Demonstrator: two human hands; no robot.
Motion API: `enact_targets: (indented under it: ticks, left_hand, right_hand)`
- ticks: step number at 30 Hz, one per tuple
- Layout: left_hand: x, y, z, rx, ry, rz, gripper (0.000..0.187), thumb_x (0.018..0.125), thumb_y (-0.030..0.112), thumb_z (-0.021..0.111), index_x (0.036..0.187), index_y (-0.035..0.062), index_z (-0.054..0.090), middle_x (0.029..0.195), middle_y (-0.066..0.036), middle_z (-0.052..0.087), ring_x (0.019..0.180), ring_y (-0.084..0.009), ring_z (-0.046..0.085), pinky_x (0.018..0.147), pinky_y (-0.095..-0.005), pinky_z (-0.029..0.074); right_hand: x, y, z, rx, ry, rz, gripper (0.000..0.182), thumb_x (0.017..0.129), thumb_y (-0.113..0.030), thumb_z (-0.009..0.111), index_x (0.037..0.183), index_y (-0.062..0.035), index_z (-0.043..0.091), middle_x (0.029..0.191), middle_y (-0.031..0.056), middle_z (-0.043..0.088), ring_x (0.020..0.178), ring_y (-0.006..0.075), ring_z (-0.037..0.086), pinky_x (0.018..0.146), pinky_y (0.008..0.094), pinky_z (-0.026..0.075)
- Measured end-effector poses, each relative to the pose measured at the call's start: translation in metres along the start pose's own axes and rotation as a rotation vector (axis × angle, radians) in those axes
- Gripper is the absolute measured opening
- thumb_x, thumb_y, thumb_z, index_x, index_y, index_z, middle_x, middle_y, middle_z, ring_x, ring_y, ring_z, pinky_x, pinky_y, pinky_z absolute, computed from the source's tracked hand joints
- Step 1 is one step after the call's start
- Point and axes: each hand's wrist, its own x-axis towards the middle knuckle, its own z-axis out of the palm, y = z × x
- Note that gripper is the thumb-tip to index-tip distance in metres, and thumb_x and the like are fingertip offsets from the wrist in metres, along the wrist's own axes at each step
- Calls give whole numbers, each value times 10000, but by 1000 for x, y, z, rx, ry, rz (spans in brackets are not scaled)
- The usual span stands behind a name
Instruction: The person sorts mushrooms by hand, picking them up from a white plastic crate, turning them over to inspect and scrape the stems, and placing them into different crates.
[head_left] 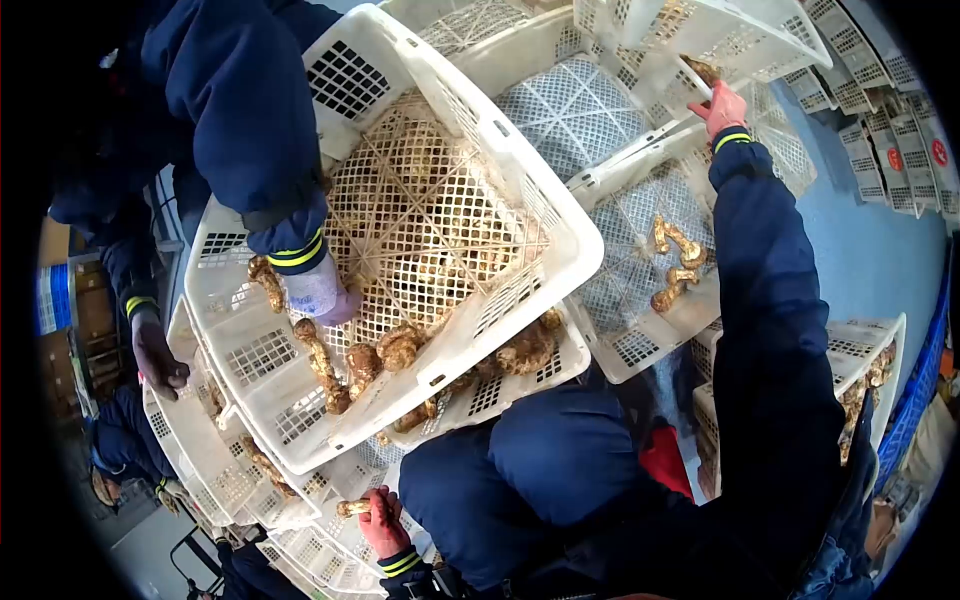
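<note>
At the bottom, my left hand (pixel 380 523), in a pink glove, is closed around a brown and cream mushroom (pixel 353 508). My right hand (pixel 720 108), also pink-gloved, reaches to the upper right over a crate rim, its fingers apart. Just beyond its fingertips is another mushroom (pixel 702 70); whether they touch is unclear. Several mushrooms (pixel 690 250) lie in the white crate (pixel 690 310) below my right forearm. Larger ones (pixel 400 347) rest along the near side of the big tilted crate (pixel 580 235) before me.
Beside me, a co-worker's purple-gloved hand (pixel 325 292) reaches into the big crate; another gloved hand (pixel 158 355) is at the left. More mushrooms (pixel 525 350) sit in a crate underneath. Crates (pixel 870 335) stand at the right, others (pixel 320 550) at the lower left.
</note>
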Motion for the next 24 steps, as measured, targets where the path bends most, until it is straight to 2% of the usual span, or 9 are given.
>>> enact_targets:
  ticks: [2, 3, 6, 10, 13, 14, 18, 20, 24]
  left_hand:
    - [-1, 1, 2, 26, 36, -5, 128, 834, 169, 605, 858, 62, 539, 831, -47, 574, 613, -88, 477, 513, -193, 363]
    - [-3, 4, 6, 24, 56, -4, 125, 838, 167, 602, 865, 62, 540, 828, -47, 579, 630, -94, 495, 522, -197, 378]
    - [-4, 8, 11, 5, 82, -4, 115, 843, 156, 594, 878, 60, 541, 828, -49, 583, 631, -100, 499, 525, -203, 387]
    - [0, 2, 4, 4, 60, 15, 104, 850, 158, 581, 870, 64, 541, 825, -46, 577, 621, -92, 482, 518, -204, 381]
    - [0, 3, 4, 30, -15, 24, 141, 840, 197, 603, 852, 74, 535, 805, -35, 561, 622, -85, 482, 536, -195, 392]
    - [2, 2, 4, 27, -26, 28, 141, 840, 197, 603, 852, 74, 535, 805, -35, 561, 622, -85, 482, 536, -195, 392]
    - [2, 4, 3, 7, 7, 40, 148, 844, 192, 599, 855, 61, 532, 795, -37, 564, 604, -83, 478, 525, -191, 388]
    - [4, 1, -2, -57, -45, 45, 127, 849, 165, 590, 861, 53, 531, 801, -44, 570, 600, -85, 473, 507, -192, 375]
    - [-2, 6, 9, -90, 0, 56, 110, 848, 139, 585, 859, 47, 527, 802, -48, 573, 587, -82, 457, 495, -189, 358]
  right_hand:
    - [-3, -6, 7, 97, 38, 10, 370, 806, -283, 534, 939, 62, 523, 896, 176, 511, 742, 286, 550, 703, 428, 537]
    - [-27, -52, 14, 454, 265, 388, 413, 817, -330, 504, 927, 66, 543, 871, 164, 536, 692, 261, 527, 680, 412, 518]
    - [30, 18, -24, 255, 676, 227, 508, 816, -413, 462, 858, 81, 574, 769, 171, 592, 671, 288, 531, 663, 406, 455]
    - [0, -100, -66, 349, 866, -128, 506, 816, -408, 465, 909, 76, 578, 837, 187, 627, 813, 317, 586, 718, 356, 438]
    - [59, -103, -121, -6, 517, -165, 674, 763, -506, 561, 1140, 49, 501, 1097, 218, 567, 1054, 336, 518, 871, 354, 400]
    - [60, -108, -125, 26, 383, -155, 512, 811, -398, 591, 1086, 26, 506, 771, 71, 576, 620, 160, 541, 552, 278, 436]
    - [88, -95, -148, 329, -95, 300, 692, 768, -441, 633, 1227, 16, 390, 1018, 182, 588, 908, 276, 607, 796, 324, 500]
    - [46, -122, -129, -1117, 104, -582, 866, 707, -513, 661, 1306, 3, 306, 1102, 214, 564, 1008, 313, 564, 864, 341, 456]
    - [29, -151, -99, -1033, -4, -517, 961, 636, -595, 670, 1275, 44, 344, 1200, 253, 486, 1112, 339, 494, 934, 357, 401]
